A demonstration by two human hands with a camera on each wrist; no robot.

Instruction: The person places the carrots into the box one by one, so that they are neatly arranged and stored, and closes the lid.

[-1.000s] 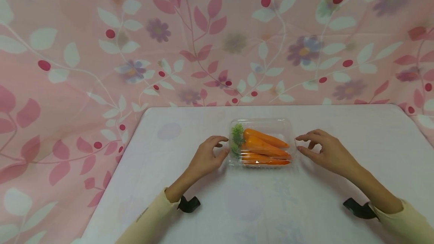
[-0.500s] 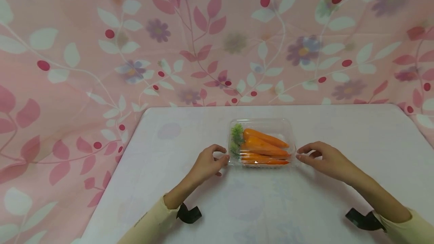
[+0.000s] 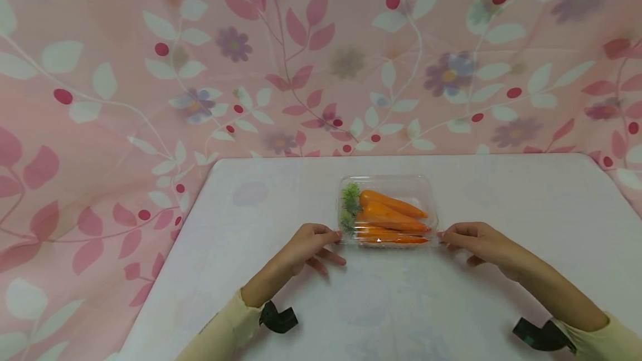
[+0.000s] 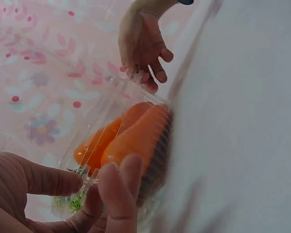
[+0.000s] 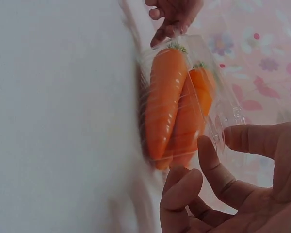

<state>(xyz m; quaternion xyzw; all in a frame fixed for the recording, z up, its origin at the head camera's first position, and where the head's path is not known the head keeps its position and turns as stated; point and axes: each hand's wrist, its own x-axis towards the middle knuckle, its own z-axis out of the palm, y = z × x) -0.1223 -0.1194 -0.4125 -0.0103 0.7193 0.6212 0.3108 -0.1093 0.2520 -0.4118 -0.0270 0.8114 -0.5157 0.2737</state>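
A clear plastic clamshell box lies on the table with its lid down. Inside are several orange carrots, their green tops at the left end. The left hand pinches the near left corner of the box between thumb and forefinger. In the left wrist view that pinch falls on a small clear tab, and the other fingers are spread apart from it. At the near right corner the right hand pinches the rim with thumb and forefinger.
A white patterned cloth covers the table. Behind and to the left hangs a pink floral curtain. Dark curved pieces, one at the left wrist and one at the right, stick out below the sleeves.
Both hands have slid toward the near corners of the box and now pinch its edges there. The left hand's other fingers have spread outward. The box has stayed in place.
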